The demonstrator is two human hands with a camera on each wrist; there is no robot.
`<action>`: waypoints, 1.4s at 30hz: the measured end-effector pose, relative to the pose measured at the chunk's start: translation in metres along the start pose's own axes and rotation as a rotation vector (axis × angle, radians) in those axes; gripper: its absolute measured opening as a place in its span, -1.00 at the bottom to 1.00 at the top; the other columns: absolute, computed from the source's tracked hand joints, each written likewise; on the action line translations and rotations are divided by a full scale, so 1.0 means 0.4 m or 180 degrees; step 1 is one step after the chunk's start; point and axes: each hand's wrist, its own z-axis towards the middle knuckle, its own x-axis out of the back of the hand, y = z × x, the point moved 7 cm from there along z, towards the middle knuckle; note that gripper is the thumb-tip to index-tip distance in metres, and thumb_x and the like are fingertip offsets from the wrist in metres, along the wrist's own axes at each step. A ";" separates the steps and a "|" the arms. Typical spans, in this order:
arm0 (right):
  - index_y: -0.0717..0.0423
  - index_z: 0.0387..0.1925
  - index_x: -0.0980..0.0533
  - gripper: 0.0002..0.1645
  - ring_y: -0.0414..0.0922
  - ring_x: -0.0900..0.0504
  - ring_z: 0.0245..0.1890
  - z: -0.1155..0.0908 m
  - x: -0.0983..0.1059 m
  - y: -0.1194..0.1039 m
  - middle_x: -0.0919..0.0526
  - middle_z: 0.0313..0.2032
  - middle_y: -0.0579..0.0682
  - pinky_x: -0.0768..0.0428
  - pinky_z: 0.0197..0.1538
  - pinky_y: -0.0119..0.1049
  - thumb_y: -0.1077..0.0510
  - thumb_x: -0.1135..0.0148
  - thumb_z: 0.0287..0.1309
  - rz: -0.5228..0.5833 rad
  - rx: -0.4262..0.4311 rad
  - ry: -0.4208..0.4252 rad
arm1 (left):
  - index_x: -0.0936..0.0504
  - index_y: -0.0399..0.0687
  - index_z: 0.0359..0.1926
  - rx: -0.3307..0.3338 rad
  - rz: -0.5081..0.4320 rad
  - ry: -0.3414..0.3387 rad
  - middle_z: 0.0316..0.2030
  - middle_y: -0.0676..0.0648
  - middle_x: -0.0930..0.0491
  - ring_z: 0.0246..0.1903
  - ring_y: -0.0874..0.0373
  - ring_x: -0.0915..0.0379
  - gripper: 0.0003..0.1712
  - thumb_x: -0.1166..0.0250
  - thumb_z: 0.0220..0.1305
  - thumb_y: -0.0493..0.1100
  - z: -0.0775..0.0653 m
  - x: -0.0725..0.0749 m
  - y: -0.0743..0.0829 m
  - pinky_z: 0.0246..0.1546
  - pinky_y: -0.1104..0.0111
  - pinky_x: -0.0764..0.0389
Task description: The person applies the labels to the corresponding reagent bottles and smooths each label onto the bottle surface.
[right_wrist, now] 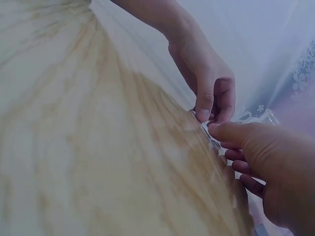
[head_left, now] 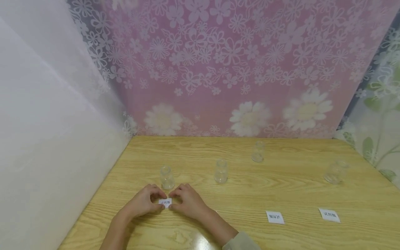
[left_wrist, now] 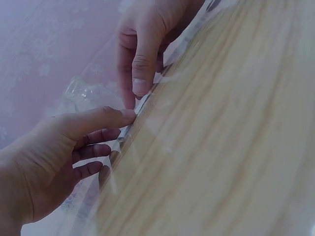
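A small white paper label (head_left: 165, 202) with dark handwritten characters lies at the front left of the table. My left hand (head_left: 144, 201) pinches its left side between thumb and fingers. The right hand (head_left: 189, 202) pinches the opposite side the same way, so the fingers of both hands arch around the label. In the left wrist view the two thumbs come close together over the paper's edge, which is seen very flat. Just behind the fingertips stands a small clear glass bottle (head_left: 167, 177), upright.
A second glass bottle (head_left: 221, 171) stands near the middle, a third bottle (head_left: 257, 151) farther back, and another bottle (head_left: 335, 172) at the right. Two more labels, one (head_left: 275, 217) and another (head_left: 329, 215), lie at the front right. A white wall (head_left: 62, 139) borders the left side.
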 end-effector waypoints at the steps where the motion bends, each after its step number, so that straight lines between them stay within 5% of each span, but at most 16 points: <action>1: -0.01 -0.14 -0.59 -0.61 -0.27 -0.34 -0.18 0.001 -0.001 -0.001 -0.46 -0.20 -0.24 -0.42 -0.12 -0.41 -0.07 -0.34 -0.01 -0.0036 0.0016 -0.0003 | -0.61 0.00 -0.26 0.0005 -0.0038 -0.0007 -0.23 0.07 -0.46 -0.15 0.08 -0.30 -0.71 -0.44 -0.03 -0.07 -0.001 0.000 0.000 -0.11 0.10 -0.37; 26: -0.03 -0.26 -0.63 -0.78 -0.29 -0.36 -0.19 0.002 0.015 -0.019 -0.45 -0.27 -0.26 -0.44 -0.12 -0.43 0.04 -0.35 0.00 -0.0124 -0.0016 -0.0033 | -0.61 0.08 -0.31 -0.0038 -0.0114 -0.0015 -0.27 0.08 -0.45 -0.21 0.09 -0.28 -0.76 -0.41 0.00 0.01 0.004 -0.011 0.002 -0.19 0.20 -0.35; 42: 0.10 -0.24 -0.58 -0.81 -0.26 -0.38 -0.29 0.006 0.012 0.008 -0.48 -0.39 -0.23 -0.44 -0.21 -0.42 0.20 -0.31 0.04 0.0696 -0.0330 0.0105 | -0.51 -0.12 -0.12 0.0025 -0.0677 -0.0104 -0.45 -0.02 -0.45 -0.44 0.13 -0.34 -0.67 -0.36 0.08 -0.17 0.001 -0.012 0.003 -0.42 0.40 -0.45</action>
